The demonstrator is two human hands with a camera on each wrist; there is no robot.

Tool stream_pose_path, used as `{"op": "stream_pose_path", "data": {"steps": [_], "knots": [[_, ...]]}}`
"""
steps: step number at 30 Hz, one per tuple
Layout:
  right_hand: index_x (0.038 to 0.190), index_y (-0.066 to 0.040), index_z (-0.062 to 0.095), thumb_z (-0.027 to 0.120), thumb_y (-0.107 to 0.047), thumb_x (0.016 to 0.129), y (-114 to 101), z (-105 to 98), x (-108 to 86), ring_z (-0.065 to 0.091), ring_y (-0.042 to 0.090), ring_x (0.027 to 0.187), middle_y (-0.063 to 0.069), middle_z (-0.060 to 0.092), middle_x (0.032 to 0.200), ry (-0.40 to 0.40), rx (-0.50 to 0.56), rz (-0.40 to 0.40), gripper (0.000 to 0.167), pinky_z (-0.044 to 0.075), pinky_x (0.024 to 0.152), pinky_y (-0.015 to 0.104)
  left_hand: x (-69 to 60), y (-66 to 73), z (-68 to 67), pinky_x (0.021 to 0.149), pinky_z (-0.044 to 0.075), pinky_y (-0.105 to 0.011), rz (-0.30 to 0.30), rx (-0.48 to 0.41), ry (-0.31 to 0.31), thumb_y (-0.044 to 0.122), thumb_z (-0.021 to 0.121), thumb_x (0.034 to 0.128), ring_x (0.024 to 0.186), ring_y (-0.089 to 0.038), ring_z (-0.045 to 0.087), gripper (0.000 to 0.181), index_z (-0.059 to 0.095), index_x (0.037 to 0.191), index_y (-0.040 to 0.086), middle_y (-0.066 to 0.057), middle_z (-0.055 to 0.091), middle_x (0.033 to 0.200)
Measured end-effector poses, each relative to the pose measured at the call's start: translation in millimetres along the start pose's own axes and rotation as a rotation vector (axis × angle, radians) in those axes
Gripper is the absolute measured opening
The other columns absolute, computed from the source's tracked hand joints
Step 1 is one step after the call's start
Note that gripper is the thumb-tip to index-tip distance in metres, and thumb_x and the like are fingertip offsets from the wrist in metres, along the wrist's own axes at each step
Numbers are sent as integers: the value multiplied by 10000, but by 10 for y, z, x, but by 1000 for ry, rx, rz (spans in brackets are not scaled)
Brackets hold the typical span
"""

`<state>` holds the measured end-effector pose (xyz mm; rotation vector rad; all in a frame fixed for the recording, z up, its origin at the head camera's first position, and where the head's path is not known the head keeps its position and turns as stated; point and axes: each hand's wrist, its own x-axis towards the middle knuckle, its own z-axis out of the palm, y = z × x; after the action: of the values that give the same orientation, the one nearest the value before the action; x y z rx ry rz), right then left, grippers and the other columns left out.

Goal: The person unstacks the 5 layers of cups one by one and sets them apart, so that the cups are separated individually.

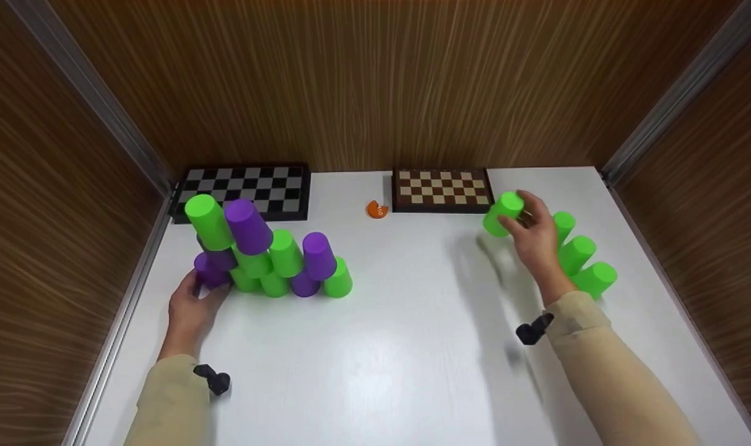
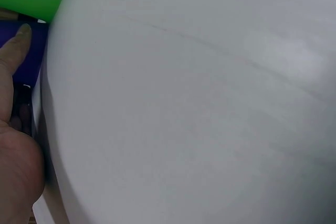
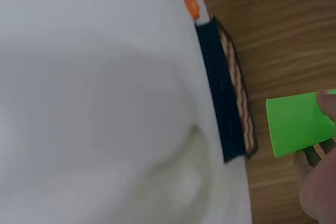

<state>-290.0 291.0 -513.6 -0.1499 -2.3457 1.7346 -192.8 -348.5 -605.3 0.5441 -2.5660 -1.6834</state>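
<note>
Upside-down green and purple cups form a stepped stack at the left in the head view, with a green cup (image 1: pixel 208 223) and a purple cup (image 1: pixel 249 228) on its top row. My left hand (image 1: pixel 188 310) holds the purple cup (image 1: pixel 208 272) at the bottom left corner of that stack; the thumb (image 2: pixel 20 43) lies against its side in the left wrist view. Over at the right, my right hand (image 1: pixel 533 238) grips a green cup (image 3: pixel 296 124), raised off the table and slightly tilted. Beside that wrist stand further green cups (image 1: pixel 577 254), partly hidden by the hand and arm.
A black-and-grey checkered board (image 1: pixel 276 189) lies behind the stack. A brown-and-cream checkered board (image 1: pixel 443 189) sits at the back edge, with a small orange piece (image 1: pixel 376 210) to its left. Wood-grain panels (image 1: pixel 350 87) enclose the white table (image 1: pixel 375 347) at the back and sides.
</note>
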Motion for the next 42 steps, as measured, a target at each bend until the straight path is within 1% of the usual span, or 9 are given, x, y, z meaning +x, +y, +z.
{"op": "stream_pose_path", "data": {"steps": [2, 5, 9, 12, 20, 23, 27, 34, 42], "knots": [[1608, -113, 444, 756, -80, 997, 95, -95, 14, 507, 326, 1434, 159, 491, 1593, 26, -14, 19, 687, 453, 1190, 373, 0, -6, -3, 1315, 200, -458, -7, 4, -2, 394, 785, 974, 1601, -316, 222, 883, 313, 1688, 178, -128, 291, 1723], [1616, -123, 434, 747, -95, 1008, 201, -191, 24, 486, 316, 1453, 152, 474, 1605, 45, -38, 58, 684, 442, 1198, 367, -4, -26, -5, 1313, 206, -457, -9, 11, 2, 399, 790, 970, 1600, -320, 228, 888, 317, 1686, 171, -134, 296, 1721], [1641, -153, 396, 730, -136, 1028, 288, -254, 26, 431, 305, 1505, 125, 417, 1658, 36, -72, 119, 699, 411, 1224, 374, -9, -44, 2, 1311, 216, -457, -2, 17, 6, 384, 795, 969, 1596, -327, 241, 878, 332, 1680, 159, -147, 308, 1714], [1652, -160, 374, 720, -149, 1036, 347, -276, 32, 401, 311, 1527, 123, 385, 1682, 31, -87, 140, 707, 394, 1237, 385, -2, -38, 9, 1312, 212, -460, 6, 18, 3, 385, 795, 969, 1595, -333, 239, 875, 337, 1678, 153, -152, 306, 1714], [1634, -61, 371, 711, -75, 1025, 521, -270, 48, 404, 336, 1503, 206, 421, 1632, 28, -67, 101, 697, 402, 1227, 390, 21, -13, 3, 1305, 241, -405, 28, 2, 23, 346, 815, 957, 1585, -326, 274, 854, 379, 1657, 124, -162, 327, 1702], [1632, -55, 369, 701, -71, 1031, 550, -262, 44, 395, 336, 1506, 207, 412, 1635, 24, -68, 106, 687, 400, 1228, 395, 33, -11, 1, 1304, 243, -398, 36, -3, 26, 345, 820, 953, 1581, -320, 283, 854, 386, 1654, 121, -163, 334, 1699], [1633, -57, 362, 693, -68, 1035, 567, -265, 38, 374, 336, 1523, 201, 388, 1656, 23, -68, 117, 684, 386, 1240, 403, 32, -6, 7, 1307, 236, -417, 43, -10, 26, 349, 820, 953, 1583, -328, 276, 860, 380, 1657, 126, -160, 333, 1699], [1644, -61, 337, 688, -92, 1042, 605, -298, -1, 344, 358, 1538, 210, 332, 1686, 10, -98, 141, 697, 385, 1242, 442, 1, -16, 36, 1309, 223, -430, 25, -20, 10, 355, 815, 957, 1590, -317, 259, 857, 375, 1662, 147, -145, 325, 1707], [1670, -104, 284, 659, -125, 1066, 604, -272, 7, 346, 407, 1533, 244, 323, 1677, -21, -151, 123, 711, 397, 1228, 499, 17, -13, 23, 1309, 227, -455, 27, -23, 11, 350, 817, 956, 1588, -334, 261, 859, 374, 1661, 135, -157, 330, 1702]]}}
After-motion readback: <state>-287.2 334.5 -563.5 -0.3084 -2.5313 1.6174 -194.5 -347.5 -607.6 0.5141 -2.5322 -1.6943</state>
